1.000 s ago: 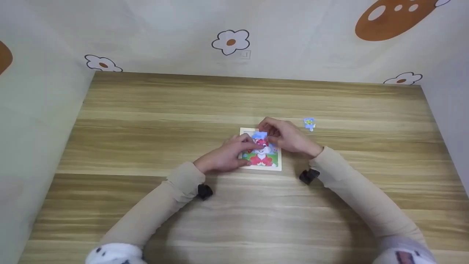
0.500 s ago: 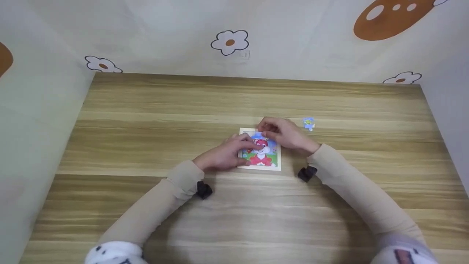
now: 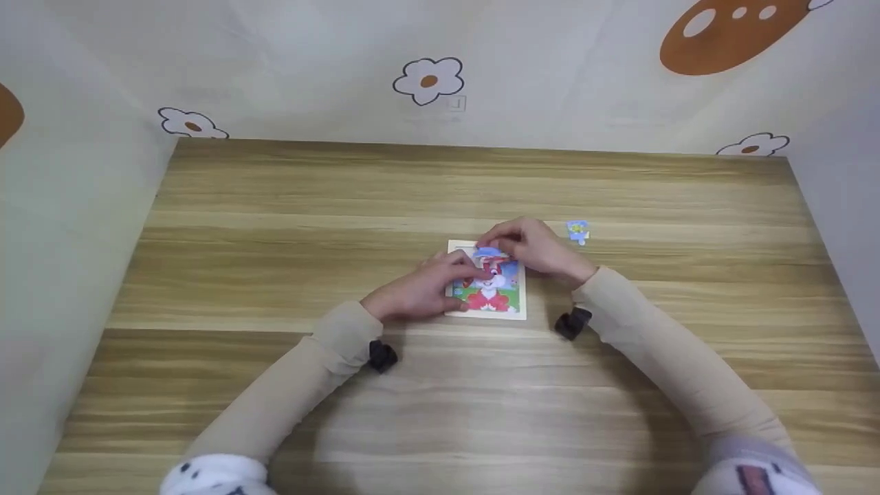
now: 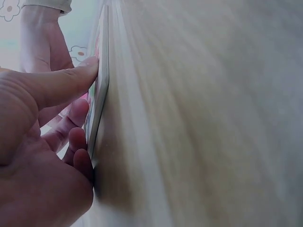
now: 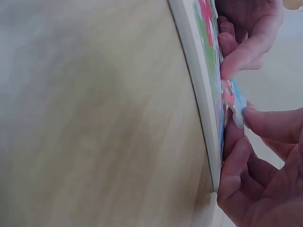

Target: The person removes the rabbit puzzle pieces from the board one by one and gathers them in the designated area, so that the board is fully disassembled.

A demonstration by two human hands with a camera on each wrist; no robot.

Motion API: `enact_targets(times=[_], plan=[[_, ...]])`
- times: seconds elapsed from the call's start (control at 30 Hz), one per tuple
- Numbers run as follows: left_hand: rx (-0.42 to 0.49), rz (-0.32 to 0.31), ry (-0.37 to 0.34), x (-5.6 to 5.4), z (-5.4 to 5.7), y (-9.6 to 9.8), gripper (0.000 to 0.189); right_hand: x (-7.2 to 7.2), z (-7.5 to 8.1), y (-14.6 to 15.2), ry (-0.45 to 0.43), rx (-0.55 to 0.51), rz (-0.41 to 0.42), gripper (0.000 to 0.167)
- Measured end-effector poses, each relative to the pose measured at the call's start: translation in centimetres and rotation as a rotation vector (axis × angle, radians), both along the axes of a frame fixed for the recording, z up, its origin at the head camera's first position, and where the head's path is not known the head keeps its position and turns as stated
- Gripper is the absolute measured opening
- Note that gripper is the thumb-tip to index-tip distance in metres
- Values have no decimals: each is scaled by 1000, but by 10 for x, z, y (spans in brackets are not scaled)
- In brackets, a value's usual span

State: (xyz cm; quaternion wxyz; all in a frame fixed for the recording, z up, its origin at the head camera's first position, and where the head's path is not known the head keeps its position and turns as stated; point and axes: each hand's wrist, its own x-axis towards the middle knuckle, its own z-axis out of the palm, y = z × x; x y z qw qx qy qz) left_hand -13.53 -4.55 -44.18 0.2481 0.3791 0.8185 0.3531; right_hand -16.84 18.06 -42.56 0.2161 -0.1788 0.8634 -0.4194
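Note:
A small framed jigsaw puzzle [image 3: 489, 301] with a red and white cartoon animal lies at mid-table in the head view. Over its left side rests my left hand [image 3: 421, 292], one finger reaching across the picture and the others curled against the frame's edge. Between thumb and fingertips, my right hand [image 3: 540, 249] pinches a blue and red puzzle piece [image 5: 233, 98] at the top of the picture. The piece stands tilted up from the board in the right wrist view, and the left hand's fingertip [image 5: 230, 71] is right beside it.
One loose blue and yellow puzzle piece [image 3: 577, 231] lies on the wooden table [image 3: 309, 206], beyond the right hand. Pale walls with a flower print [image 3: 429, 81] border the table at the back and sides. A black wrist camera [image 3: 573, 323] hangs under the right cuff.
The right hand has shifted slightly left along the frame's top edge, and the piece it pinches now tilts up from the picture. The left hand has stayed in place.

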Motion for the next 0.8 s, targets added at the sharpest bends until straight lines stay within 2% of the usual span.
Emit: enact_targets(times=[0.1,0.33,0.47,0.7,0.8], plan=[[-1,-3,-8,0,0,0,51,-2,-3,1,-30,-18,-17,25],[4,5,-30,0,1,-1,51,-2,-4,3,-30,-24,-4,22],[2,10,-33,1,1,-1,51,-2,-4,5,-66,-45,-24,20],[33,3,-7,1,-1,-1,50,-3,-7,10,-40,-98,-6,19],[37,3,-4,0,-1,-1,51,-3,-8,12,-57,-133,7,20]])
